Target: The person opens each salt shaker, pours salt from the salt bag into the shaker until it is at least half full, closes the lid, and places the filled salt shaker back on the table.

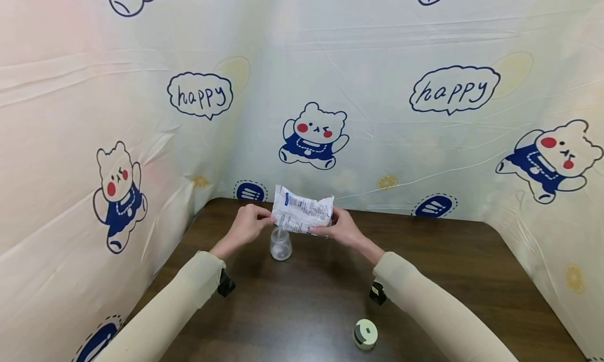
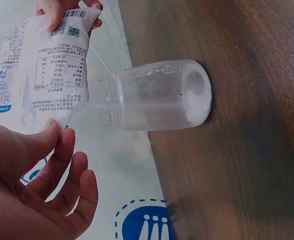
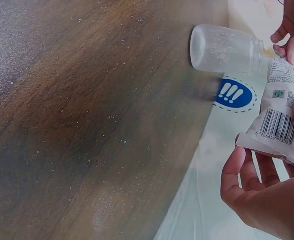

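Observation:
A white printed bag [image 1: 304, 211] of fine white grains is tilted over a clear jar [image 1: 281, 245] standing on the table. My left hand [image 1: 247, 227] pinches the bag's lower corner between thumb and forefinger, just above the jar mouth. At the other end, my right hand [image 1: 346, 228] grips the bag, thumb in front and fingers behind. In the left wrist view a whitish stream runs from the corner of the bag [image 2: 54, 75] into the neck of the jar [image 2: 156, 95]. White grains lie in the jar's bottom, with some clinging to its wall.
A pale green round lid [image 1: 365, 334] lies near the front of the brown wooden table [image 1: 292, 309], below the right forearm. A printed cloth [image 1: 368, 142] with bears and lettering hangs behind the table and along its sides.

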Action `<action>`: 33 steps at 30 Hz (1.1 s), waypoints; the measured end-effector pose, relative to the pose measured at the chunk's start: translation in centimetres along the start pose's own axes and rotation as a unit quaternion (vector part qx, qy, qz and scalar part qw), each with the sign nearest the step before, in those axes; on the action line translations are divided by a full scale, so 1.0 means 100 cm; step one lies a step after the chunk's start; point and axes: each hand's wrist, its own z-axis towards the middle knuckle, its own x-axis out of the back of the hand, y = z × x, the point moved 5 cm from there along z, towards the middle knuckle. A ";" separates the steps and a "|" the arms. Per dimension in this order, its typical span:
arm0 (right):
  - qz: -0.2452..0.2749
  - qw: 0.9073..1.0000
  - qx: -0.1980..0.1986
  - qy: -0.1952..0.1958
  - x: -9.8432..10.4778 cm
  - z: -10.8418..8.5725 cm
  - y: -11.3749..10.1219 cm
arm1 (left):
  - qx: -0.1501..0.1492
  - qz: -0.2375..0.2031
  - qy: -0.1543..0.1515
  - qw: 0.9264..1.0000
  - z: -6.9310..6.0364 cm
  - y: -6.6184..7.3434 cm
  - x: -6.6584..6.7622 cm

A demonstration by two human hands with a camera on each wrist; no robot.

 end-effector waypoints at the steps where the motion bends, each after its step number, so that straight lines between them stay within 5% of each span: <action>1: 0.002 1.000 0.002 0.000 0.000 -0.001 -0.001 | -0.001 0.001 -0.001 1.000 0.000 0.000 0.000; 21: 0.002 1.000 -0.004 0.003 0.001 0.001 0.001 | -0.003 0.000 -0.001 1.000 0.000 0.002 0.000; 33: 0.001 1.000 -0.003 0.014 0.001 0.019 0.036 | -0.018 0.002 0.006 1.000 0.001 0.002 0.002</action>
